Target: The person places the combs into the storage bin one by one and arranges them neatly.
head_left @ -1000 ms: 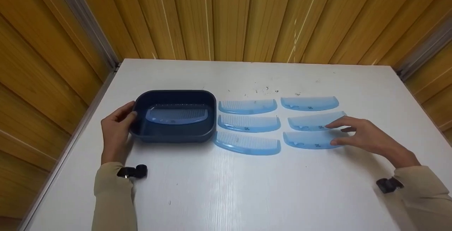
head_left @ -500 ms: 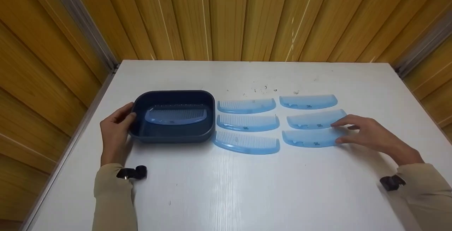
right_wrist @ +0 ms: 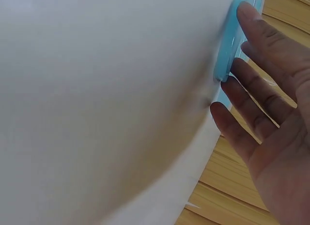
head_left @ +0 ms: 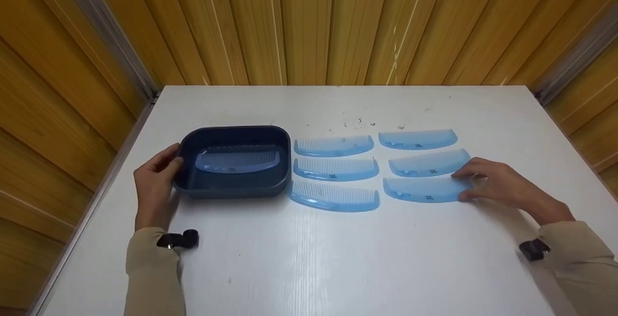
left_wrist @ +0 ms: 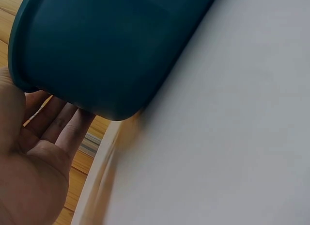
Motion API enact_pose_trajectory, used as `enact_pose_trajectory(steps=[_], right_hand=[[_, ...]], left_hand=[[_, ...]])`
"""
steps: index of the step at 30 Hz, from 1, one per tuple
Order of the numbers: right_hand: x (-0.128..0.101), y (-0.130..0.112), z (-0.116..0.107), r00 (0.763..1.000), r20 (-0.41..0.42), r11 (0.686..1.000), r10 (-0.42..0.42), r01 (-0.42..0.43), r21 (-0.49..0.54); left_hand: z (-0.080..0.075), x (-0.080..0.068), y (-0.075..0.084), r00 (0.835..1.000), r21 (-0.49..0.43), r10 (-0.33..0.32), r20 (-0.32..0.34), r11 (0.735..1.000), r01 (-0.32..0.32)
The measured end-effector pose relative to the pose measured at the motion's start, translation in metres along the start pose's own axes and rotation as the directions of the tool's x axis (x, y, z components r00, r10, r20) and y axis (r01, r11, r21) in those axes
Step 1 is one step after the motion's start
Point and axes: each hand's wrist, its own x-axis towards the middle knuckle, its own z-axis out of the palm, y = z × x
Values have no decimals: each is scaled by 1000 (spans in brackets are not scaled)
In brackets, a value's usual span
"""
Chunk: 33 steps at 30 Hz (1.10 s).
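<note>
A dark blue tray [head_left: 193, 186] sits at the table's left with one pale blue comb [head_left: 237, 160] lying inside. My left hand [head_left: 157, 176] holds the tray's left rim, thumb on top; the left wrist view shows the fingers [left_wrist: 63, 125] against the tray's [left_wrist: 111, 45] outer wall. Several more blue combs lie in two columns right of the tray. My right hand [head_left: 492, 183] rests at the right end of the nearest right-column comb [head_left: 422, 190], index and thumb touching it. In the right wrist view its fingers [right_wrist: 252, 104] are straight and spread beside that comb [right_wrist: 232, 45].
The white table [head_left: 314, 258] stands in a corner of wooden slat walls. Left-column combs [head_left: 333, 168] lie teeth up beside the tray; the right-column combs [head_left: 417, 139] lie further right. Small dark specks [head_left: 359, 123] mark the table behind them.
My right hand has drawn back a little to the right and settled at the end of the nearest right-column comb. The left hand and tray have stayed put.
</note>
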Motion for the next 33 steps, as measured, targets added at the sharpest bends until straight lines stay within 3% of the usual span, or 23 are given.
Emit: enact_pose_trajectory(steps=[8, 13, 17, 29, 33], right_hand=[[3, 3, 0, 999, 43, 999, 28, -30, 39], [0, 2, 1, 1000, 3, 1000, 16, -16, 11], [-3, 2, 3, 999, -38, 1000, -10, 10, -5], [-10, 10, 1, 984, -128, 991, -123, 128, 32], [-12, 10, 0, 984, -125, 989, -125, 133, 57]], left_hand=[[-2, 0, -2, 1000, 22, -5, 6, 1000, 4], [-1, 2, -2, 1000, 57, 19, -4, 998, -18], [1, 2, -2, 1000, 31, 13, -23, 999, -12], [0, 2, -1, 1000, 24, -12, -24, 1000, 12], [0, 3, 0, 1000, 8, -19, -22, 1000, 19]])
